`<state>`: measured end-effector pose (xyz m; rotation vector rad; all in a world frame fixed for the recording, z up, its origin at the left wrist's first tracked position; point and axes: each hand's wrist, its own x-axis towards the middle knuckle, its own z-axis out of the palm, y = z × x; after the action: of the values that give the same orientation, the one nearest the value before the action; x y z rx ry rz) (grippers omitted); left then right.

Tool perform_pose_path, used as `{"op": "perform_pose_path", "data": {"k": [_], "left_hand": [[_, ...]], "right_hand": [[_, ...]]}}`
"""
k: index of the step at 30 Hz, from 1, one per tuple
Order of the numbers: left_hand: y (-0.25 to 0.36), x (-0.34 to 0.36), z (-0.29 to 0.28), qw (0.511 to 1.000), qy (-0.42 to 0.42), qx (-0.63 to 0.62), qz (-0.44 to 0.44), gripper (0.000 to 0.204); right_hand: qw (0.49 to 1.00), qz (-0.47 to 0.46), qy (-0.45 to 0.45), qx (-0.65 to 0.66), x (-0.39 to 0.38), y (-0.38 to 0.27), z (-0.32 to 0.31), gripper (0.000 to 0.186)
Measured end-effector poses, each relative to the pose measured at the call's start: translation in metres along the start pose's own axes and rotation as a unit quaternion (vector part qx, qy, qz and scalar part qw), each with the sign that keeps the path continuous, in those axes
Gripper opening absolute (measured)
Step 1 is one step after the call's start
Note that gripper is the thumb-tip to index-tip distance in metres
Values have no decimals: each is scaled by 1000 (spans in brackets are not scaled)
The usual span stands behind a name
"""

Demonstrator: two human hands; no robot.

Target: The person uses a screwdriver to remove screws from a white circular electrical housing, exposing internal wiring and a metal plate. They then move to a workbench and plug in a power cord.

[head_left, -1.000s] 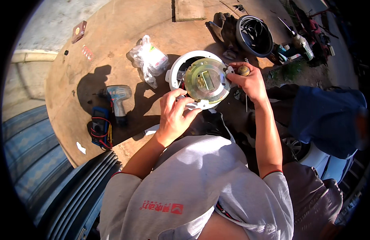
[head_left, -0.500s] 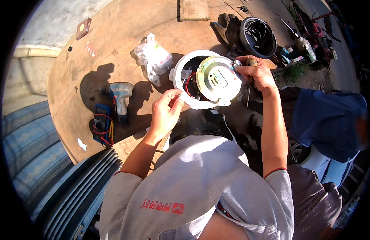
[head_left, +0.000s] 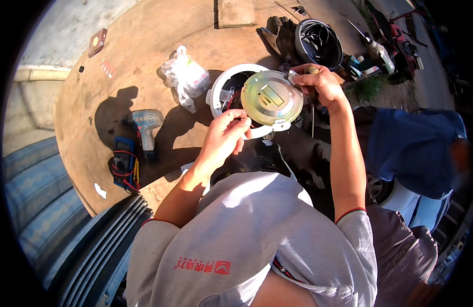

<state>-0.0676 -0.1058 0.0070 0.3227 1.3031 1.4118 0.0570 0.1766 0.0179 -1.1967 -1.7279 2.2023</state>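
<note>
A disc (head_left: 272, 97) is gleaming greenish gold, a round housing (head_left: 216, 92) showing white, a drill (head_left: 147, 122) sporting blue and grey.

Between the two hands, the metal disc (head_left: 271, 97) blocks a straight crossing; the white ring (head_left: 227, 77) borders the way just ahead of the left hand (head_left: 226, 134). Left of that hand, a lane of bare table (head_left: 181, 134) runs outward between the plastic bag (head_left: 188, 81) and the drill (head_left: 148, 123). Beyond the right hand (head_left: 319, 86), the black bowl (head_left: 318, 46) stands in the way, while the screwdriver (head_left: 311, 70) juts below its palm.
</note>
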Motion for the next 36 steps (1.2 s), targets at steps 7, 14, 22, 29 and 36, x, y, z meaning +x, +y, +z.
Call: {"op": "perform_pose_path", "data": {"k": [7,14,22,29,36], "left_hand": [[43,24,-4,996,29,-87,21,22],[72,44,-9,994,53,-97,26,21],[72,45,-12,993,58,-97,32,26],[76,34,-12,994,55,-87,22,31],[47,-3,-15,994,70,-86,17,29]], "right_hand": [[999,12,21,-32,2,-10,2,20],[998,19,3,-60,2,-21,5,22],[999,-1,-23,-50,-3,-22,9,26],[991,-24,35,-125,-29,-29,35,28],[980,-17,100,-169,-88,12,80,47]]}}
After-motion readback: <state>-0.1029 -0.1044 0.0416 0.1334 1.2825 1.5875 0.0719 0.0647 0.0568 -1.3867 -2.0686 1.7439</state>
